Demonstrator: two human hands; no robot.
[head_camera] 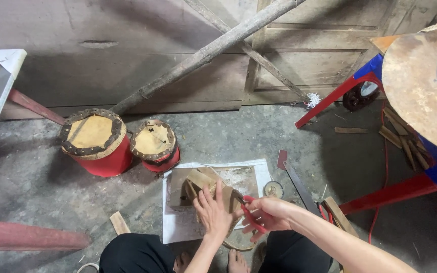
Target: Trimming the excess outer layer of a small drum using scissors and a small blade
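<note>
The concrete floor (259, 134) lay before a wooden wall. The left hand (212, 212) pressed flat, fingers spread, on a wooden piece (201, 179) over a white sheet (178, 227), steadying it. The right hand (269, 212) gripped red pliers (250, 215) at its near-right edge (a saw (299, 184) lay right). Two drums (120, 139) stood far left, leaving room between.

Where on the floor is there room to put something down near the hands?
Bare concrete lies left of the white sheet, below the two red drums, with only a small wood scrap. More lies between the saw and the back wall. It is crowded around the left hand and right hand, with red-handled scissors.
</note>
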